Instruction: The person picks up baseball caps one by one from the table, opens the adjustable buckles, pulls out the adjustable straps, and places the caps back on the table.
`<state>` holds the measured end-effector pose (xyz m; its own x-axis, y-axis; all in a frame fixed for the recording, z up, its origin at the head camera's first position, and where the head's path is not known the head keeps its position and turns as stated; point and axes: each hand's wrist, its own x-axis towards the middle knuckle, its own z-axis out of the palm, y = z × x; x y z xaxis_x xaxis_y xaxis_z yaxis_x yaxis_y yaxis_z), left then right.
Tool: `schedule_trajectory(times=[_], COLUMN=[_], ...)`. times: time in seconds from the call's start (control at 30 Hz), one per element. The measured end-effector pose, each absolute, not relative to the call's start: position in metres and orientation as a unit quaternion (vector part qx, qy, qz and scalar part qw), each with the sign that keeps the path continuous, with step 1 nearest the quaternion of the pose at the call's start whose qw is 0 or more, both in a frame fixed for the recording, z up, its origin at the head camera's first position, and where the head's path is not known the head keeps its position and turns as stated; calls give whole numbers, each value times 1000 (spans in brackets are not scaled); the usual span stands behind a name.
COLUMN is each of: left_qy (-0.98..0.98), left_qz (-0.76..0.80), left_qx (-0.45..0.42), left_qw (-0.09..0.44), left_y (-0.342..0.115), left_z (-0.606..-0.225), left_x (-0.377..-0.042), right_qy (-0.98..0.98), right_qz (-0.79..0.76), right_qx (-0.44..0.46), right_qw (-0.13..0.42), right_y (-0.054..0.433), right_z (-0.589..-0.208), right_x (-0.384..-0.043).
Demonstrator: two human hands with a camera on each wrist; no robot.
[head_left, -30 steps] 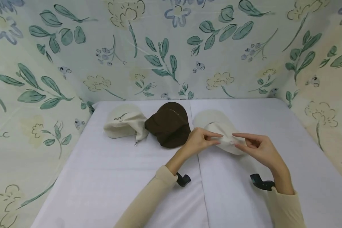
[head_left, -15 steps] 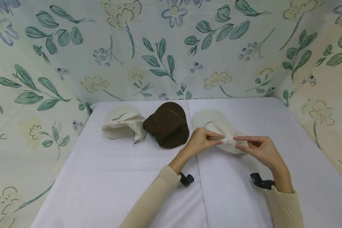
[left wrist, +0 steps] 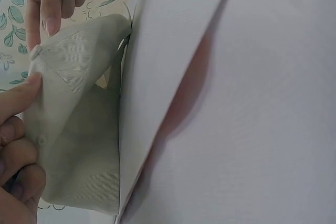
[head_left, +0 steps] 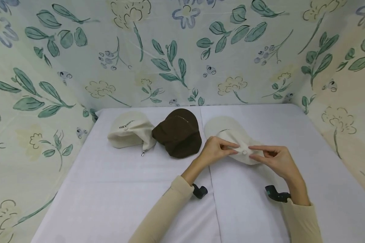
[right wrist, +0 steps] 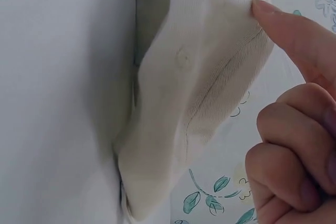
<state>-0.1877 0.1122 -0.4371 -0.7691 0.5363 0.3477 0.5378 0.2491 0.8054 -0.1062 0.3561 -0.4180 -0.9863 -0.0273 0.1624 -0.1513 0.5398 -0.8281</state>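
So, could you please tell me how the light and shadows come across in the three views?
Head view: soft, even light, though folds on the brown cap sink into darkness; left wrist view: much of the pale cap looks grey and shaded; right wrist view: a broad, soft-edged shadow falls on the white cloth beside it.

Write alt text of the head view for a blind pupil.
Left hand and right hand pinch an off-white cap either side of its top button; to its left, on white cloth, lie a brown cap and a cream cap.
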Motion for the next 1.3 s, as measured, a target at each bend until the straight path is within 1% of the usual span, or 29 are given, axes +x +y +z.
schedule_trajectory(times=[0.3,0.5,0.67,0.8,0.9,1.07,1.17,1.3], left_qy=[-801,-797,-781,-752,-729,-713,-700,-683], left_qz=[-484,-493,-510,-548,-577,-593,-611,-640], left_qx=[-349,-347,-358,-364,-366,-369,-366,-350], left_qw=[38,40,46,39,39,56,55,46], left_y=[119,116,113,112,106,90,76,54], left_z=[-442,-441,-437,-431,-419,-395,-382,-368], left_x=[-190,-192,-192,-191,-191,-187,-181,-170], right_qy=[-878,-886,-878,-855,-842,-828,-818,-823], right_qz=[462,441,453,482,496,509,520,516], right_qx=[47,33,34,54,71,112,138,146], right_qw=[119,142,151,183,203,207,202,189], right_y=[356,350,339,341,342,329,317,299], right_z=[-426,-431,-422,-422,-420,-391,-373,-350], right_x=[-111,-115,-112,-113,-118,-116,-114,-110])
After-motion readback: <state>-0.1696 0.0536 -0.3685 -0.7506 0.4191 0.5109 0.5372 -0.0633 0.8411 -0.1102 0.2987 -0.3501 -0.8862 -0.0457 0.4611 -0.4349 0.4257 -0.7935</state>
